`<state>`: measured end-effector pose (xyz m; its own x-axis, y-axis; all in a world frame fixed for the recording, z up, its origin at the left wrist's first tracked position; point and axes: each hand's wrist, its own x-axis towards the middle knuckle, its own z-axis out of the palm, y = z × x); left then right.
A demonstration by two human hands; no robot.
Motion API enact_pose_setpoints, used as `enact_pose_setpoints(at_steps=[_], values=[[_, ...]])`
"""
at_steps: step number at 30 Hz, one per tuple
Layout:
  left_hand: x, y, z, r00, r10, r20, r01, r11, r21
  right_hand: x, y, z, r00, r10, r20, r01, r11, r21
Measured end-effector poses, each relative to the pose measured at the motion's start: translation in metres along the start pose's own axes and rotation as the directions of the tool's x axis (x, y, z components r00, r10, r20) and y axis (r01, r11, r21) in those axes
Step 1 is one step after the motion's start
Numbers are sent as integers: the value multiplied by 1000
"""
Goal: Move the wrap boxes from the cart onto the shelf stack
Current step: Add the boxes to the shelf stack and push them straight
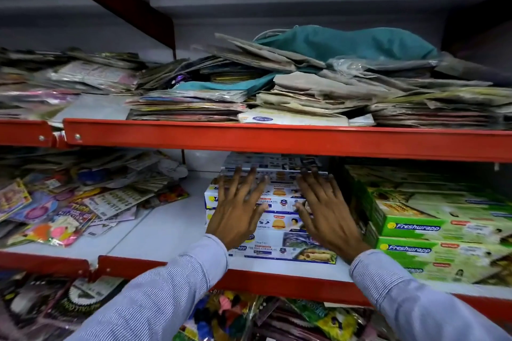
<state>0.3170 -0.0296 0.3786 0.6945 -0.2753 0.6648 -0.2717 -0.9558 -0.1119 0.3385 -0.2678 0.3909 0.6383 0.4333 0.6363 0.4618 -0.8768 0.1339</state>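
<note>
A stack of white and blue wrap boxes [279, 219] stands on the middle shelf [166, 230], several layers high, reaching up under the red rail above. My left hand [238, 207] lies flat against the stack's left front with fingers spread. My right hand [324, 210] presses flat on the stack's right front, fingers spread too. Neither hand grips a box. The cart is out of view.
Green Freshwrapp boxes [432, 238] are stacked right beside the white stack. Loose colourful packets [63, 207] lie on the shelf's left. The upper shelf [277, 137] holds piles of paper bags and a teal cloth [346, 41]. More packets [227, 315] fill the shelf below.
</note>
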Motion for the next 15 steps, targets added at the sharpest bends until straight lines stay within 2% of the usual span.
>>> enact_pose_setpoints(at_steps=[3, 6, 15], values=[[-11, -3, 11, 998, 29, -48, -24, 995, 96, -7, -13, 14, 997, 42, -69, -44, 999, -27], [-14, -13, 23, 999, 17, -30, -12, 987, 158, -6, -16, 28, 994, 77, -78, -79, 996, -35], [-10, -30, 49, 990, 89, -107, -64, 973, 220, 2, -11, 55, 979, 83, -184, -103, 989, -103]])
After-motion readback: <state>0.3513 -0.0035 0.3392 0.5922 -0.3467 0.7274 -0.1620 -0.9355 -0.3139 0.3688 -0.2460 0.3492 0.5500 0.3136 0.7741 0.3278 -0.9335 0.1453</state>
